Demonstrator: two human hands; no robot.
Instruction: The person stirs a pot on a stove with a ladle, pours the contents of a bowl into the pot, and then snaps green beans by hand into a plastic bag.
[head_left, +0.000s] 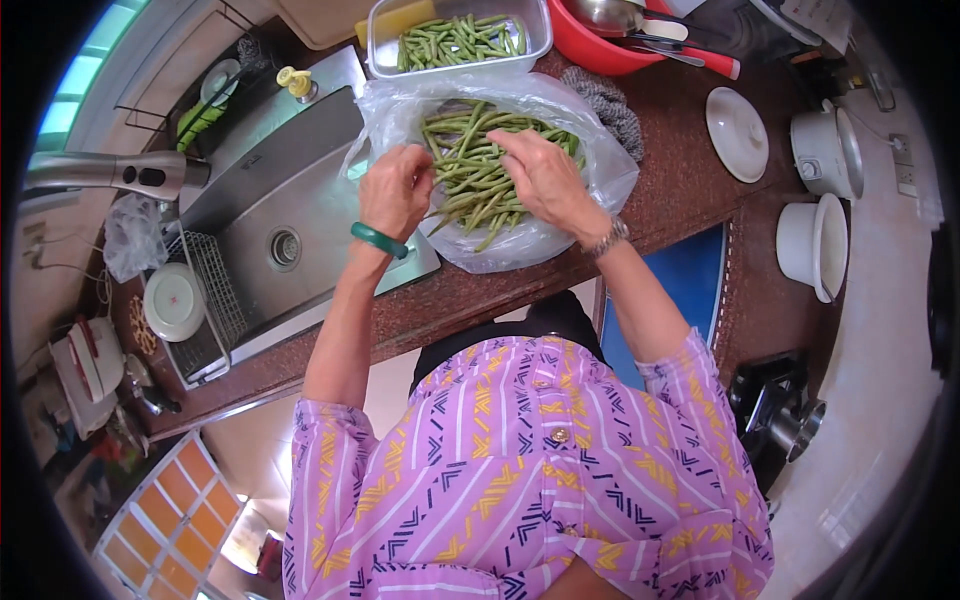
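Long green beans (480, 184) lie heaped in an open clear plastic bag (487, 259) on the counter. My left hand (397, 187), with a green bangle at its wrist, is at the bag's left side with its fingers curled in; whether a bean is between them is hidden. Over the right part of the heap is my right hand (544, 172), thumb and forefinger close together near a bean; I cannot tell if it grips one. Behind the bag, a clear plastic container (457, 73) holds shorter bean pieces (461, 43).
Left of the bag is a steel sink (315, 202) with a dish rack (214, 292) and a faucet (112, 171). A red basin (592, 56) with utensils, a grey cloth (607, 112), a white lid (737, 135) and a white pot (806, 236) stand to the right.
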